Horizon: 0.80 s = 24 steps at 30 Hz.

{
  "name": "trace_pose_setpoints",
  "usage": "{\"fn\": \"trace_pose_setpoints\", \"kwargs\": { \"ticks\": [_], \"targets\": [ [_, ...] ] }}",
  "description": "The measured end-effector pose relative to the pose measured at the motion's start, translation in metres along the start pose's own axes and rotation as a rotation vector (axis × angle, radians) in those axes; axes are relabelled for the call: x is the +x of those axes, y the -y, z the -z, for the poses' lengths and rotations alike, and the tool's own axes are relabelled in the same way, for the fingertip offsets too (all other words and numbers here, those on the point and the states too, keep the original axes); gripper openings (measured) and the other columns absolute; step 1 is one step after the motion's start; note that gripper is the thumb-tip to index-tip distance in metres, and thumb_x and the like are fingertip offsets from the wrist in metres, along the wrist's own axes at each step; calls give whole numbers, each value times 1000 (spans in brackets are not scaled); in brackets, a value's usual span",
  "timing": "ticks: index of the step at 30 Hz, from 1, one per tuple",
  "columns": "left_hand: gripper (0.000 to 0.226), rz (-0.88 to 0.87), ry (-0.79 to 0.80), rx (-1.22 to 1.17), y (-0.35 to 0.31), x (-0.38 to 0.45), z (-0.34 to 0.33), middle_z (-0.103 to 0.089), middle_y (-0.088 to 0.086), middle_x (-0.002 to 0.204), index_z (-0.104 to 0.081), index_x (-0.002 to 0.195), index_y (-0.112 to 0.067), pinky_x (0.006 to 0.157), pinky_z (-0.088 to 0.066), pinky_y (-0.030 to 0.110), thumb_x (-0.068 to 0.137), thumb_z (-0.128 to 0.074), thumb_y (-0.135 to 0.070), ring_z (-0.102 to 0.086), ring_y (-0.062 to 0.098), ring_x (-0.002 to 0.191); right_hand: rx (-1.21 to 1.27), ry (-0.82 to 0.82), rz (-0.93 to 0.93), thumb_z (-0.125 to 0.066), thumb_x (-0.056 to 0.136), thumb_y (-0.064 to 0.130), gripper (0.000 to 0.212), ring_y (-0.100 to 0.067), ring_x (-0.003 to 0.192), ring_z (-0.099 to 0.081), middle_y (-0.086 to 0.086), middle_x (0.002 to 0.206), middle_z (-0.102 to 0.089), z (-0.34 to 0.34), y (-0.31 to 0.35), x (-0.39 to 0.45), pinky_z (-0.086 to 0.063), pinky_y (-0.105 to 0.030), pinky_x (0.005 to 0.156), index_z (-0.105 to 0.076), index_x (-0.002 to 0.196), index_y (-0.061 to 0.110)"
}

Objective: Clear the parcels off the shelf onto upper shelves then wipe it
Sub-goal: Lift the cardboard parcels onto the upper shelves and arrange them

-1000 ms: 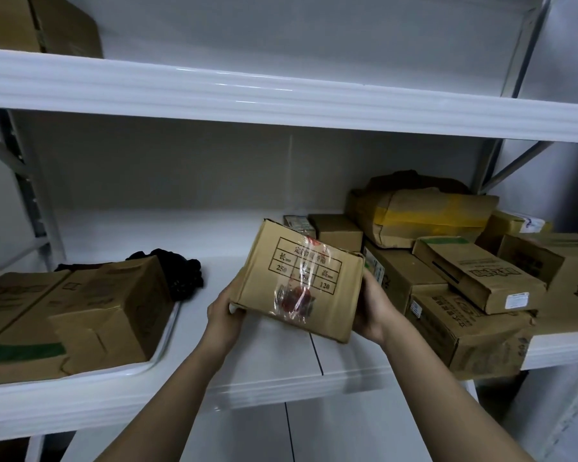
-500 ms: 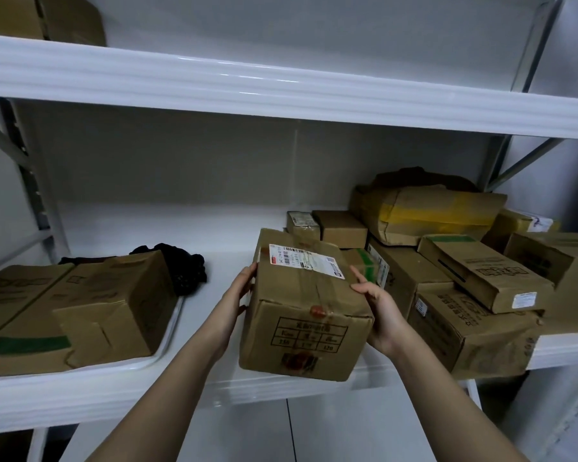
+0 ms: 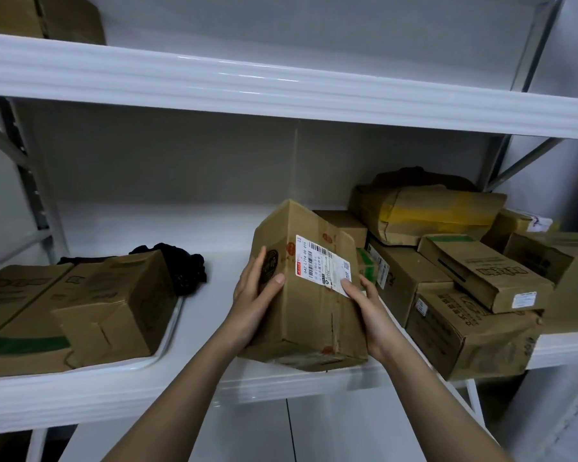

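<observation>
Both hands are on one cardboard parcel (image 3: 309, 291), held tilted over the front part of the white shelf (image 3: 167, 385). The left hand (image 3: 256, 296) grips the parcel's left side, thumb laid across its upper face and fingers wrapped along the edge. The right hand (image 3: 364, 306) clasps the right side, thumb resting on the white shipping label (image 3: 322, 266). Whether the parcel's bottom edge touches the shelf cannot be told.

To the right of the held parcel sits a heap of parcels (image 3: 461, 281), stacked and leaning on one another on the same shelf, one with yellow tape at the back. To its left lies a white tray (image 3: 171, 331) carrying flattened, dented cartons (image 3: 80, 311), and a black cloth (image 3: 181, 265) lies bunched just behind them. Above the parcel runs the upper shelf (image 3: 281, 91), with a brown box (image 3: 40, 15) at its far left end.
</observation>
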State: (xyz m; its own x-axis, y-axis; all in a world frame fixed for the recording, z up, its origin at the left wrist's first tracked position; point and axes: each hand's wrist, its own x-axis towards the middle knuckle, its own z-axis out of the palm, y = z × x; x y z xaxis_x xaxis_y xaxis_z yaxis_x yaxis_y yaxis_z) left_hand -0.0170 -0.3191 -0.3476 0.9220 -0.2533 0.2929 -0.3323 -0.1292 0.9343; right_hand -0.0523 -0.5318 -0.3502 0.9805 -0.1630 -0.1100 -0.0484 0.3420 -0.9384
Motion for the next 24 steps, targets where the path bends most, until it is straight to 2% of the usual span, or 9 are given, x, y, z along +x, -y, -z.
{"fn": "trace_pose_setpoints", "kwargs": {
  "ticks": [4,9,12,14,16,17,19,22,24],
  "targets": [
    [116,80,-8,-8,-2,7,3,-16,-17,157,-12,149,-43,118,-18,46,51,-53,-89,-16,10,144,-1,-3,56,-69,85,25,62,-18,99,-65,0,113,-64,-5,-1,-1,-53,-32,72,-28,131,35],
    [133,91,54,129,-10,7,9,-13,-16,157,-3,150,-40,116,-22,47,42,-61,-90,-17,12,144,-68,66,115,-72,81,15,61,-18,103,-67,0,115,-69,-7,1,-1,-55,-29,79,-43,134,25],
    [132,114,101,192,-16,9,15,-19,-12,155,-1,149,-40,115,-25,45,44,-69,-82,-24,13,142,-13,43,146,-69,83,11,57,-22,105,-65,-4,119,-66,-4,1,-3,-55,-35,84,-44,132,26],
    [125,120,91,227,-19,11,17,-30,-6,151,-2,149,-37,113,-31,45,52,-74,-70,-33,17,137,37,18,164,-61,90,18,42,-21,103,-64,-4,118,-64,-5,2,-5,-53,-38,85,-46,129,26],
    [112,128,79,278,-21,12,18,-43,-2,144,-3,149,-33,108,-38,47,66,-77,-49,-45,20,129,114,18,173,-48,97,30,25,-20,97,-60,-4,111,-63,-7,4,-6,-47,-38,84,-52,121,24],
    [109,120,74,297,-21,12,18,-46,-1,142,-3,149,-34,107,-40,47,69,-77,-42,-48,20,126,164,24,175,-42,98,35,26,-20,95,-59,-4,107,-63,-8,6,-7,-46,-38,83,-56,116,23],
    [109,87,54,343,-23,10,21,-38,-3,146,-5,150,-37,109,-38,44,66,-75,-38,-44,18,129,241,39,170,-37,97,48,39,-25,99,-61,-6,106,-66,-6,9,-8,-45,-43,91,-61,114,22],
    [103,1,6,377,-27,7,25,-22,-1,146,-8,151,-40,110,-29,29,75,-73,-11,-29,17,134,282,76,120,-31,91,66,59,-30,115,-60,-8,121,-66,-3,11,-11,-43,-53,102,-58,126,26],
    [101,-12,-42,444,-34,5,29,-20,1,143,-12,147,-50,109,-30,33,76,-69,-6,-27,22,133,254,107,94,-27,91,68,65,-29,117,-60,-7,124,-65,0,10,-12,-44,-55,101,-57,130,26]
  ]
}}
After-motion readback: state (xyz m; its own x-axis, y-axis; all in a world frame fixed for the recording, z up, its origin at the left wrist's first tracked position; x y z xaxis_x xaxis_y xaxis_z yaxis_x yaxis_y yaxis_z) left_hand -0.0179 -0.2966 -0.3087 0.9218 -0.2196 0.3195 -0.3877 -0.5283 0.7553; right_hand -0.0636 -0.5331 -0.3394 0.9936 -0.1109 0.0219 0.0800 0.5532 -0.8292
